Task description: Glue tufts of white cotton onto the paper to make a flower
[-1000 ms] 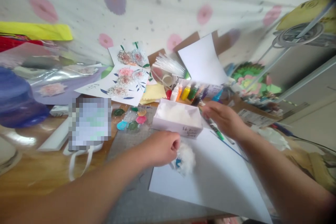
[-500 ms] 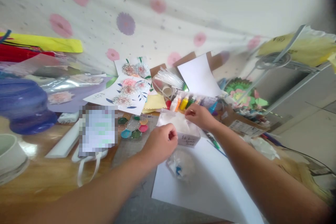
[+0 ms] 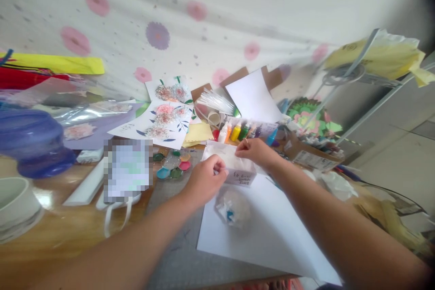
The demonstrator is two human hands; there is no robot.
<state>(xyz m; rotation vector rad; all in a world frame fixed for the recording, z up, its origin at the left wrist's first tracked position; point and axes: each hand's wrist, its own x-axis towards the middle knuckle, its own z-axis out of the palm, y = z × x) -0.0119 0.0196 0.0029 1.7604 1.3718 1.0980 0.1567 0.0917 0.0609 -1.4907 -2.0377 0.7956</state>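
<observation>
My left hand [image 3: 209,176] is closed in a pinch at the near left edge of a small pale box [image 3: 241,176] with handwriting on its front. Over the box's far right side, my right hand [image 3: 253,152] has thumb and forefinger pressed together. Whitish, tissue-like material [image 3: 222,149] shows in the box's top between the hands. What either fingertip pinches is too small to make out. Just below the hands, a crumpled whitish wad [image 3: 234,208] with a blue spot lies on a large white paper sheet [image 3: 258,244].
A paint palette [image 3: 175,167] lies left of the box. Several paint bottles [image 3: 236,131] stand behind it. Flower pictures [image 3: 163,122] lean at the back. On the left are a phone-like blurred object [image 3: 127,170], a blue jar [image 3: 37,140] and a white bowl [image 3: 16,208].
My left hand has shifted slightly left and up, and my right hand slightly left. The whole view has also moved a little. Both hands stay pinched at the box.
</observation>
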